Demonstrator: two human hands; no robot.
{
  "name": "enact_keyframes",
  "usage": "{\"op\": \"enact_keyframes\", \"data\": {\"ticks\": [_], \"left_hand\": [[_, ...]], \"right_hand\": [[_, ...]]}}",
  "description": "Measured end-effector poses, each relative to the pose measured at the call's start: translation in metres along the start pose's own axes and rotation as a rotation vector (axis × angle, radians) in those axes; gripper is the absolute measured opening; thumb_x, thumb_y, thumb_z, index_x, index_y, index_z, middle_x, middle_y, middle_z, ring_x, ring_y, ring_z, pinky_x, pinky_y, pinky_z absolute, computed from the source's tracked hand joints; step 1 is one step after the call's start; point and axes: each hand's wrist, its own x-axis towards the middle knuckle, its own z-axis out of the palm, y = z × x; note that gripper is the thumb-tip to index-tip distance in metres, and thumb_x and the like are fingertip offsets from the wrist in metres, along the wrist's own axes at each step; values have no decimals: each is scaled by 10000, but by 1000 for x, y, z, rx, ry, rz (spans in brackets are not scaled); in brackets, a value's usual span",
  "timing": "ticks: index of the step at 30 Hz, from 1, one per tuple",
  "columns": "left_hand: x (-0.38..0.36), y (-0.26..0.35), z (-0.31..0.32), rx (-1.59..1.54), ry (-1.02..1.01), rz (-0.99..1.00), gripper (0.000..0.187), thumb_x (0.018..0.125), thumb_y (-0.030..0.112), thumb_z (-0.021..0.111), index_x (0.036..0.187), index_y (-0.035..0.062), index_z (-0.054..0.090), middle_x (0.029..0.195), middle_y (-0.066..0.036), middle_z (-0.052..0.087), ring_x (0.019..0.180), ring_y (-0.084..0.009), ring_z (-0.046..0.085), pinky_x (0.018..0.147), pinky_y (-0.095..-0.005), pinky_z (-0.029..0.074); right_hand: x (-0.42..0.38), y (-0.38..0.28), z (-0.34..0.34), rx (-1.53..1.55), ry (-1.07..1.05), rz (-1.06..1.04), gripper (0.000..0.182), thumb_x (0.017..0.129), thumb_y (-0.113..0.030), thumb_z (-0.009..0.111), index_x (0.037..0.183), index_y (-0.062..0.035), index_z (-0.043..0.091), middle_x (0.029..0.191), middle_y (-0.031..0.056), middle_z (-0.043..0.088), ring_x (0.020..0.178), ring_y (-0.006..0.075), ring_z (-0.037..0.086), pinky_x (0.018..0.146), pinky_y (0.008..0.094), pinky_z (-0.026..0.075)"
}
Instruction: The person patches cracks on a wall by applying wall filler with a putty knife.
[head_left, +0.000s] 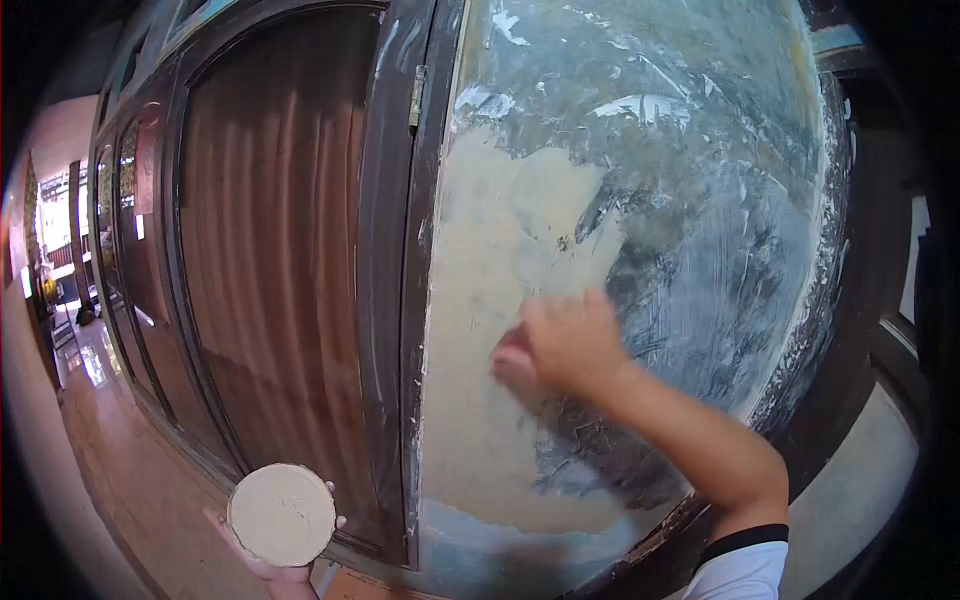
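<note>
My left hand [268, 572], low in the view, supports a round container [282, 514] filled with a smooth cream-coloured paste. Its fingers wrap the underside and right edge. Against the wall, my right hand [560, 345] is blurred, with its fingers curled; whatever it grips is too smeared to make out. A cream layer [480, 230] covers the wall's left part, around and below that hand. Bare grey-green wall [700, 230] with dark patches and white streaks shows above and to the right.
A dark wooden frame [390, 250] with a hinge borders the wall on the left, beside a curtained glass pane [280, 250]. Dark trim [820, 220] runs down the right edge. Shiny floor tiles [120, 430] lie at lower left; cardboard [365, 585] shows at the bottom.
</note>
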Motion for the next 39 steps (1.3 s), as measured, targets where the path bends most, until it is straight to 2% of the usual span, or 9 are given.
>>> {"op": "enact_keyframes", "data": {"ticks": [7, 11, 17, 20, 24, 29, 31, 32, 39], "left_hand": [[-6, 6, -11, 56, -34, 40, 1022, 856, 880, 386, 1484, 77, 456, 1472, -311, 451, 1239, -684, 434, 759, -868, 456], [-9, 14, -19, 101, -57, 62, 1007, 861, 880, 376, 1480, 92, 471, 1462, -298, 472, 1257, -668, 435, 770, -857, 463], [-10, 2, -8, 64, -16, 67, 1001, 863, 871, 379, 1479, 87, 473, 1450, -299, 485, 1238, -666, 453, 755, -855, 468], [-13, -7, 2, 74, -46, 24, 1027, 859, 873, 387, 1495, 68, 437, 1468, -329, 442, 1244, -689, 424, 761, -895, 433], [-13, -9, -2, 88, -43, 32, 1042, 844, 872, 420, 1503, 65, 417, 1464, -332, 442, 1241, -684, 432, 763, -896, 435], [-21, -2, 1, 46, 130, 115, 1042, 835, 885, 413, 1487, 73, 434, 1452, -332, 456, 1205, -661, 491, 778, -866, 466], [-18, 6, -11, 164, -430, -16, 1136, 809, 876, 511, 1615, 115, 263, 1623, -337, 229, 1408, -661, 261, 1040, -792, 371], [-21, -11, 24, 86, 163, 136, 1061, 825, 909, 391, 1490, 85, 439, 1445, -343, 459, 1134, -650, 547, 750, -843, 494], [5, -43, 43, 13, -43, -119, 1144, 808, 950, 343, 1516, 54, 409, 1460, -372, 432, 1132, -673, 529, 764, -819, 502]], "right_hand": [[65, 226, -129, -77, 615, 881, 846, 811, -769, 644, 1126, 15, 627, 1000, 250, 726, 954, 386, 724, 824, 467, 556], [57, 200, -100, 202, 614, 632, 715, 826, -663, 705, 1034, 16, 616, 958, 245, 723, 906, 387, 721, 777, 460, 552], [24, 37, -31, 101, 9, 41, 621, 825, -687, 674, 925, -80, 594, 827, 150, 719, 724, 378, 684, 740, 482, 499], [32, 42, -28, -76, 69, 2, 621, 835, -689, 656, 932, -79, 592, 828, 125, 723, 749, 371, 697, 755, 488, 502], [81, 139, -109, -145, 275, 654, 815, 836, -798, 589, 1086, -23, 627, 961, 221, 735, 916, 387, 727, 809, 522, 550], [71, 223, -139, -161, 600, 856, 860, 805, -804, 614, 1124, -6, 639, 1017, 258, 734, 984, 436, 716, 852, 513, 553], [71, 191, -133, -82, 504, 750, 800, 824, -766, 631, 1078, -8, 636, 978, 244, 737, 947, 413, 727, 808, 499, 561], [71, 177, -121, 63, 447, 619, 735, 845, -731, 639, 1019, -17, 621, 918, 223, 734, 872, 382, 735, 746, 476, 565], [68, 82, -55, -165, 120, 102, 644, 871, -700, 612, 952, -61, 580, 789, 148, 720, 654, 330, 686, 728, 464, 482]]}}
